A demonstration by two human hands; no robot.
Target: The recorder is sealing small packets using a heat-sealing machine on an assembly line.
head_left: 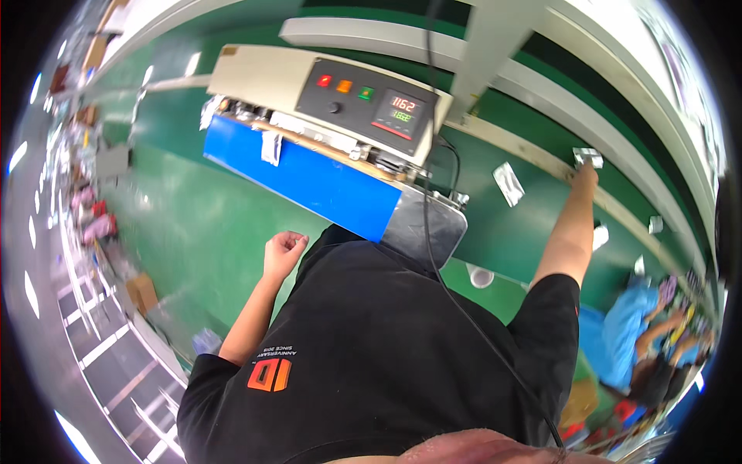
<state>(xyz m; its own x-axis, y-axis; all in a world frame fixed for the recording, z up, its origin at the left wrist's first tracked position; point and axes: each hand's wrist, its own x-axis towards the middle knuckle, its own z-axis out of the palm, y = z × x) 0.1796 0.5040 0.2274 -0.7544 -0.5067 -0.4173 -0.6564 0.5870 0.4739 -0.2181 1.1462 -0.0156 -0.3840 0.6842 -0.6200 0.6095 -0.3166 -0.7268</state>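
1. We see the right hand (585,176) stretched far forward over the green belt (495,232), its arm fully extended.
2. Its fingers reach a small silvery pouch (588,157) lying at the pale rail (541,162) along the belt's far edge. The pouch sits just beyond and against the fingertips; we cannot tell whether they are closed on it or merely touching it.
3. A second silvery pouch (508,183) lies flat on the belt, left of the right hand and clear of it.
4. Further pouches (655,224) lie along the belt to the right, apart from the hand.
5. The left hand (284,253) is curled into a loose fist, fingers folded in, holding nothing that we can see. It hangs near the lower edge of the blue panel (309,178) without touching it.
6. The blue panel fronts a beige sealing machine (270,77) with a dark control panel (363,104) carrying coloured buttons and a lit display.
7. A black cable (448,294) runs from the machine down across the person's black shirt (371,348).
8. A small white cup (481,276) stands on the worktop beside the machine's metal end.
9. Another person in blue (630,332) is at work at the far right.
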